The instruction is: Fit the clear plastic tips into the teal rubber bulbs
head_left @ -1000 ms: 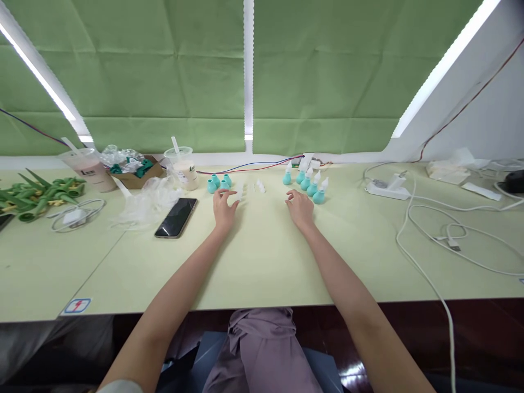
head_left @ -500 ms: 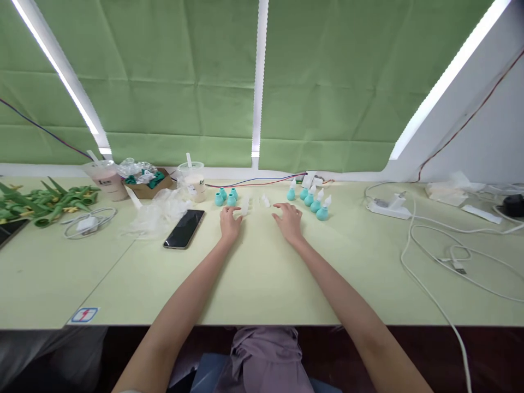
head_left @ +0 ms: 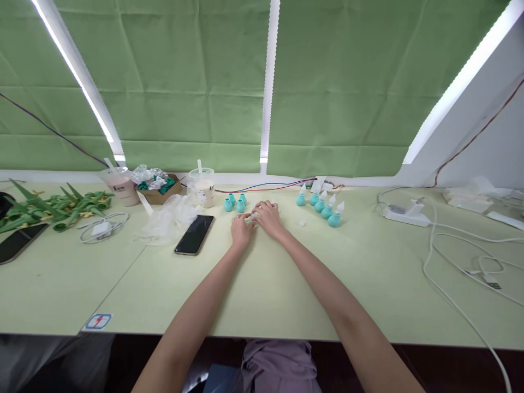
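- While both my hands meet just in front of the three teal bulbs (head_left: 234,202), my left hand (head_left: 241,229) and right hand (head_left: 268,216) rest on small clear white caps (head_left: 250,218).
- Whether either hand actually grips a cap, I cannot tell.
- Right of those bulbs, five capped teal bulbs (head_left: 323,205) stand; left, a phone (head_left: 194,234) lies.

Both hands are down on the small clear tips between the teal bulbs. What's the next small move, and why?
Probably lift one clear tip with the right hand and carry it to a bare teal bulb. The left hand sits beside it; the three left bulbs show no tips, while the capped bulbs on the right do.
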Action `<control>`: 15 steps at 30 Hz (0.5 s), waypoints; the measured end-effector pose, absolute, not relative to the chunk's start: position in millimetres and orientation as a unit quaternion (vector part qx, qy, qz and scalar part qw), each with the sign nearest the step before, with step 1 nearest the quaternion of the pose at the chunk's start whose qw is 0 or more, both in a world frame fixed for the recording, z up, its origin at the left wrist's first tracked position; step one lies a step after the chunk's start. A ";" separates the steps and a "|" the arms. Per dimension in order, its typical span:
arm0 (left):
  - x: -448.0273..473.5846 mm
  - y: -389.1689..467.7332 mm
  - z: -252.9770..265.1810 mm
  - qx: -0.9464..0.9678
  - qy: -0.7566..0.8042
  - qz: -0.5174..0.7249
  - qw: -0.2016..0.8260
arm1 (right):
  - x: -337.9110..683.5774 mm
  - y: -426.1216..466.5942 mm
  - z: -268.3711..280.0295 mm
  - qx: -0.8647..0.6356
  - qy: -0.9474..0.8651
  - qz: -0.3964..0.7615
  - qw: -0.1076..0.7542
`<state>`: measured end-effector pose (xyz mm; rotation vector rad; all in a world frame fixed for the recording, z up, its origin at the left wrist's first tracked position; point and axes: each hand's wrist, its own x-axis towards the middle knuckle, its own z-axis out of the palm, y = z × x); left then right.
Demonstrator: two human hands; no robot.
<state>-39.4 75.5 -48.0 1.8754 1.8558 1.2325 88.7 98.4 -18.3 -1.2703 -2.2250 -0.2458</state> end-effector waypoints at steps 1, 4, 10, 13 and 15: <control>-38.4 73.8 -45.8 0.644 0.629 0.421 0.113 | 88.5 95.5 -18.1 -0.479 -0.821 -0.085 0.299; -35.5 69.4 -39.8 0.648 0.618 0.432 0.102 | 88.7 87.7 -18.6 -0.505 -0.789 -0.036 0.349; -36.7 70.2 -34.8 0.598 0.606 0.496 0.168 | 100.6 84.1 -23.8 -0.549 -0.742 0.021 0.384; -43.5 74.7 -33.2 0.544 0.610 0.541 0.197 | 107.2 83.9 -26.8 -0.536 -0.771 -0.012 0.344; -49.1 78.0 -32.9 0.509 0.619 0.565 0.197 | 107.0 84.1 -28.3 -0.492 -0.819 -0.025 0.296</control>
